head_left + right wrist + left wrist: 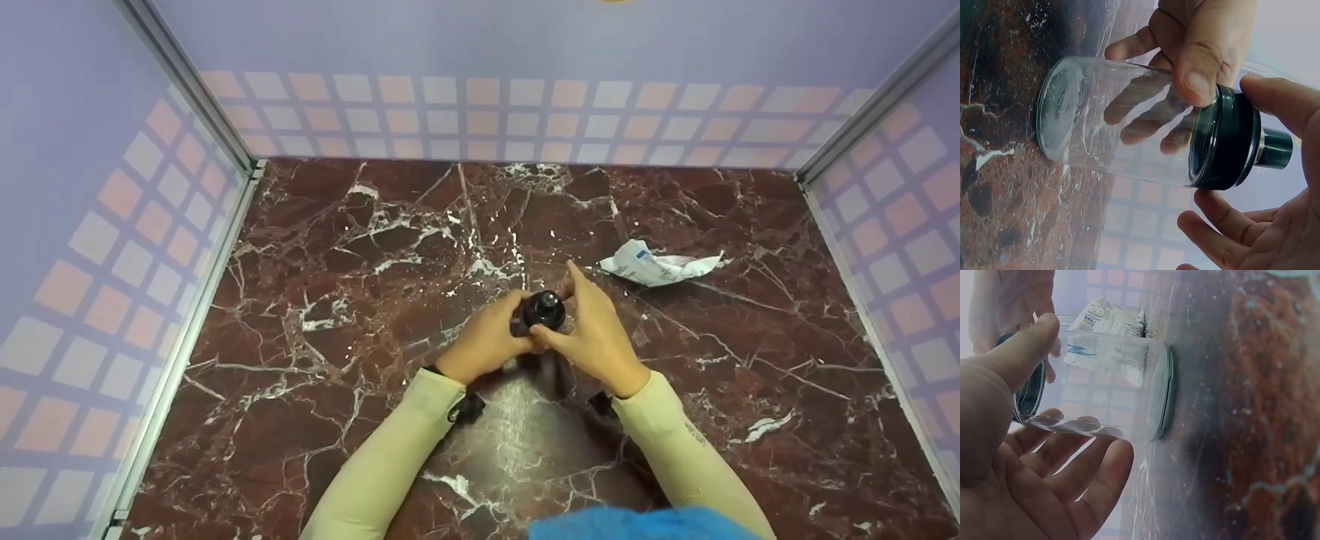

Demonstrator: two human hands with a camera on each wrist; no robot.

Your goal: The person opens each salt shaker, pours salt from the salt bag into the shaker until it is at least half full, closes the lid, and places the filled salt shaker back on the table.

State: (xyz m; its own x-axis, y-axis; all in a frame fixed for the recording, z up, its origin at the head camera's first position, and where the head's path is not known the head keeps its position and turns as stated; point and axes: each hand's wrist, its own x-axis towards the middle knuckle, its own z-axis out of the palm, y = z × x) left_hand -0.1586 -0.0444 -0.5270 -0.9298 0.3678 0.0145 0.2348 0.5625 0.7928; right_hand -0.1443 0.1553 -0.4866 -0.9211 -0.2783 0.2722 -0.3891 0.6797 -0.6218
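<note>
A clear glass bottle [1100,152] with a black lid [1235,135] stands upright on the marbled table. From the lid rises a short black cap with a silvery ring at its base. My left hand [486,339] holds the glass just below the lid, thumb on the near side and fingers curled behind, seen through the glass. My right hand [600,334] grips the lid's edge between thumb and fingers. In the left wrist view, the bottle [1103,402] looks see-through, with its base down at the tabletop.
A crumpled white packet [656,268] with printing lies to the right, beyond my right hand. Small white bits [491,237] are scattered over the marbled tabletop [750,315]. Checked panels [480,112] enclose the table at the back and both sides.
</note>
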